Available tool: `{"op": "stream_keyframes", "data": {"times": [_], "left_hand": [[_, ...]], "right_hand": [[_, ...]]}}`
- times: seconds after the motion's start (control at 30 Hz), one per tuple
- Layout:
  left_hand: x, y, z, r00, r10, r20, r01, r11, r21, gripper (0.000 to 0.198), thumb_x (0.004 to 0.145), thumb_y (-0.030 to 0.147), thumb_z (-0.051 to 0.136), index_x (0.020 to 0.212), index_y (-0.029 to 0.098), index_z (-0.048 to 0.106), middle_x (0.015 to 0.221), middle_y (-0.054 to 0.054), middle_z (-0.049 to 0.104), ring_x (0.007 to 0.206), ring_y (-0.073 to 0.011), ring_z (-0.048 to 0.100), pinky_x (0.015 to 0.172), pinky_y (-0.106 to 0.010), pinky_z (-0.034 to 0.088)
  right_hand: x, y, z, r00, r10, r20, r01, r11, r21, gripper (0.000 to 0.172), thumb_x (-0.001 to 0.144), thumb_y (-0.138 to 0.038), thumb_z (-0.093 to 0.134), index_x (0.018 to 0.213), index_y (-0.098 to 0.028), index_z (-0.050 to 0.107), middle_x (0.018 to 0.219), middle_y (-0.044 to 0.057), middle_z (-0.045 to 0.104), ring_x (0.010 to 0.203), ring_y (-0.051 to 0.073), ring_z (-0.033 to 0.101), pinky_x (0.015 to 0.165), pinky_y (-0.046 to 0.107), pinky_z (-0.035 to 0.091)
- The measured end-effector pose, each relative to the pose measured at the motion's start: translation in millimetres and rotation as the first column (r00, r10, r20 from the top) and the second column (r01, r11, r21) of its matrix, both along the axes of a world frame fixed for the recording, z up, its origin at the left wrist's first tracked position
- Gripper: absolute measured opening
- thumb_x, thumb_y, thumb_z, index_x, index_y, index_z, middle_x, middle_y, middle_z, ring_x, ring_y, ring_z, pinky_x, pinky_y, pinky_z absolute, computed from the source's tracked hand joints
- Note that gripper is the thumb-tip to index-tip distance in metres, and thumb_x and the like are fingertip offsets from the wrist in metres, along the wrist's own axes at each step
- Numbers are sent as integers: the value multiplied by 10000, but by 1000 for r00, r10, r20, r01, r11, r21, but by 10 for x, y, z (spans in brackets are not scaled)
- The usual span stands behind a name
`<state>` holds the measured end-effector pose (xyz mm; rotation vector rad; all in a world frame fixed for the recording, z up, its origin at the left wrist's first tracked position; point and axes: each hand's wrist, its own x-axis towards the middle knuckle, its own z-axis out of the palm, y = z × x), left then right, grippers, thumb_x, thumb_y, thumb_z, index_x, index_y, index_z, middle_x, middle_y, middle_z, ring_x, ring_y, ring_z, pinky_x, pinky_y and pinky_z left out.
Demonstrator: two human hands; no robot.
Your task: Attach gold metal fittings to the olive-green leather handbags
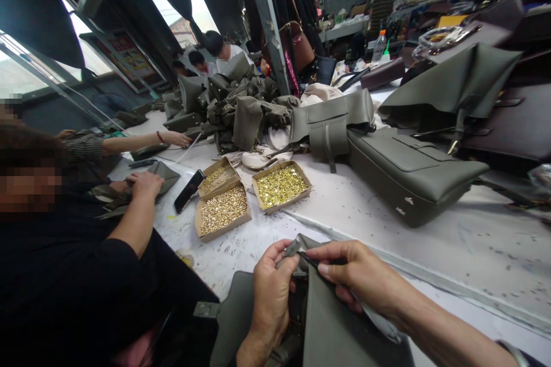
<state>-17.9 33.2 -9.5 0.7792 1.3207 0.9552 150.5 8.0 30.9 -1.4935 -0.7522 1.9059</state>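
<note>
A grey-green leather handbag (340, 321) lies close in front of me at the bottom of the view, its flap and strap spread to the left. My left hand (273, 287) pinches the bag's upper edge between thumb and fingers. From the right, my right hand (353, 269) grips the same edge just beside it, fingertips pressed on the leather. Whether a small part sits between the fingertips is hidden. Beyond my hands stand cardboard trays of small gold-coloured metal pieces: a tray of bright pieces (282, 184) and a tray of rounder ones (224, 209).
A smaller tray (217, 176) and a black phone (189, 190) lie beside them. Finished-looking grey-green bags (413, 172) stand at right. Bag parts (249, 114) are heaped at the back. A co-worker's hand (146, 183) handles leather at left; another person's hand (176, 139) reaches in behind.
</note>
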Motion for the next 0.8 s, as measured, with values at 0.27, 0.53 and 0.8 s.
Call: {"op": "stream_keyframes", "data": {"times": [0.27, 0.53, 0.8], "left_hand": [[39, 37, -1, 998, 63, -4, -63, 998, 0, 404, 660, 275, 790, 1018, 143, 658, 715, 2, 698, 532, -97, 590, 466, -163, 394], [-44, 34, 203, 998, 35, -52, -28, 991, 129, 313, 686, 230, 767, 980, 141, 707, 899, -81, 781, 641, -144, 680, 565, -195, 487], [-427, -233, 762, 985, -6, -173, 65, 940, 334, 274, 673, 177, 741, 945, 146, 760, 912, -102, 794, 811, -233, 734, 712, -259, 561]], "right_hand": [[-28, 28, -163, 1000, -21, -13, 22, 996, 89, 376, 798, -247, 657, 1165, -178, 701, 652, -88, 521, 329, 29, 357, 332, 189, 257], [210, -191, 199, 994, 40, -103, -2, 938, 348, 525, 811, -496, 718, 1244, -208, 646, 839, -22, 600, 429, 35, 434, 377, 172, 300], [472, 388, 259, 904, -286, 319, -49, 670, 741, 457, 850, -533, 680, 1141, -181, 710, 868, 67, 699, 763, 202, 643, 699, 290, 529]]}}
